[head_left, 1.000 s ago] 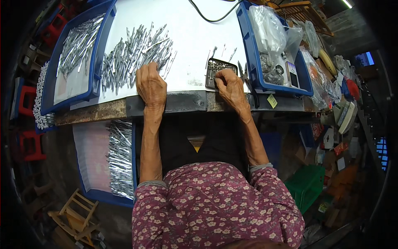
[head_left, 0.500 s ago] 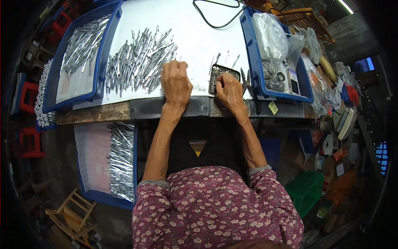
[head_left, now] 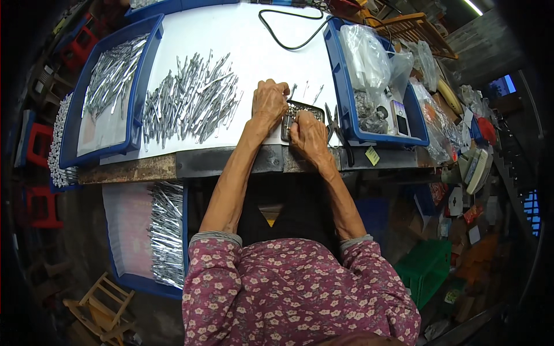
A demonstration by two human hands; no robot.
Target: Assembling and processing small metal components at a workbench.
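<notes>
My left hand (head_left: 270,105), its fingers curled together, is at the left edge of a small dark tray (head_left: 285,136) of tiny shiny metal parts. Whatever its fingertips hold is hidden. Over the tray's near part is my right hand (head_left: 310,136), thumb and fingers pinched into the small parts; I cannot make out what is between them. A few thin metal pieces (head_left: 318,92) lie just beyond the tray. To the left of my hands spreads a large pile of slim silvery metal strips (head_left: 196,95) on the white table surface (head_left: 245,34).
Pliers (head_left: 345,147) lie right of the tray, by a blue bin (head_left: 378,138) of plastic bags and a phone-like device. A blue tray (head_left: 135,109) of metal strips stands left. A black cable (head_left: 271,36) loops behind. Below the table edge is another strip-filled tray (head_left: 144,282).
My left hand has moved right, from beside the pile of strips to the small tray. My right hand stays over the tray, fingers lowered into the parts. The view has shifted slightly.
</notes>
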